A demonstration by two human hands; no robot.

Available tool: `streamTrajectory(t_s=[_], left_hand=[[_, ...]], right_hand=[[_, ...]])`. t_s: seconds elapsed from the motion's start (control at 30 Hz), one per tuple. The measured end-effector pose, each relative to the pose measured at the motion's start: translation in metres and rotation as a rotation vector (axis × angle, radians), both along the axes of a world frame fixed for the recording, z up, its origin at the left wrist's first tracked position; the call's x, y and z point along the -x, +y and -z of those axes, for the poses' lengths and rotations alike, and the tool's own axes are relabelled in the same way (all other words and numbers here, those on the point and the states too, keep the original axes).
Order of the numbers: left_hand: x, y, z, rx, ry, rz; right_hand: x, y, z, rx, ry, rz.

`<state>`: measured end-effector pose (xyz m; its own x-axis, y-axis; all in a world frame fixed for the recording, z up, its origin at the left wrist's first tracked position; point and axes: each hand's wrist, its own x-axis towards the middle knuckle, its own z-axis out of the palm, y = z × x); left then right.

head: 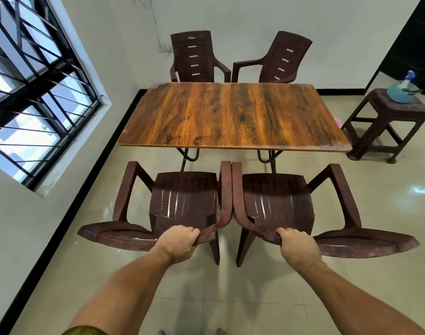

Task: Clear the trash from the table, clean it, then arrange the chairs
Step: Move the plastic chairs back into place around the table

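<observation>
A wood-grain table [230, 117] stands in the middle of the room with a bare top. Two dark brown plastic armchairs face it on my side, set side by side with their inner armrests touching. My left hand [177, 243] grips the backrest top of the near left chair [182, 201]. My right hand [296, 245] grips the backrest top of the near right chair [276, 199]. Both seats stand a little short of the table's near edge. On the far side stand the far left chair [194, 56], straight, and the far right chair [279, 59], turned at an angle.
A brown plastic stool [385, 122] stands right of the table with a blue spray bottle [402, 88] on it. Something pink [338, 122] shows behind the table's right edge. A barred window [32, 88] fills the left wall. A dark doorway [414, 39] opens at back right. The floor is tiled.
</observation>
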<state>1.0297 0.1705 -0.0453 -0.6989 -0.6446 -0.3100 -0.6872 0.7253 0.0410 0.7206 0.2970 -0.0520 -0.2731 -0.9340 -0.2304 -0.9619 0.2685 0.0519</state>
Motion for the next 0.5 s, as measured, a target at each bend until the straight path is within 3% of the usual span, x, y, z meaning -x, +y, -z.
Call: streamTrajectory(t_s=[0.5], left_hand=[[-0.004,-0.001,0.0,-0.013,0.039,-0.023]], right_hand=[[-0.009,-0.002,-0.001,-0.008,-0.015,0.019]])
